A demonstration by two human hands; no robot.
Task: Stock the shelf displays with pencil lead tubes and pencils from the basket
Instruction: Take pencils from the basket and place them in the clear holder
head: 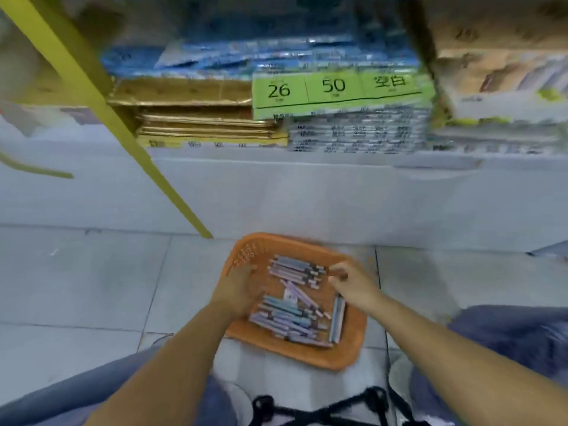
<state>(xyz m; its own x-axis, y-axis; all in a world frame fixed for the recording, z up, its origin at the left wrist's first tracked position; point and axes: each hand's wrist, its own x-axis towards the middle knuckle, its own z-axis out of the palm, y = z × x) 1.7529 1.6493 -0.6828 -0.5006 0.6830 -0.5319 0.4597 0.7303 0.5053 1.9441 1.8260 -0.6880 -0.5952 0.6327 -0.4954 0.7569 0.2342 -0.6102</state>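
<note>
An orange plastic basket (347, 352) sits on the tiled floor in front of me. Several pastel lilac and blue pencils and lead tubes (292, 321) lie in it, in one bunch at the far side and a bigger pile at the near side. My left hand (242, 287) reaches into the basket's left half, fingers spread flat above the pile. My right hand (350, 279) hovers over the basket's right edge with fingers curled; the blur hides whether it pinches anything.
A low white shelf base (307, 192) runs across behind the basket. On it lie gold flat packs (203, 127), a green-labelled paper stack (341, 90) and blue packs (246, 59). A yellow slanted post (123, 124) crosses at left. My knees flank the basket.
</note>
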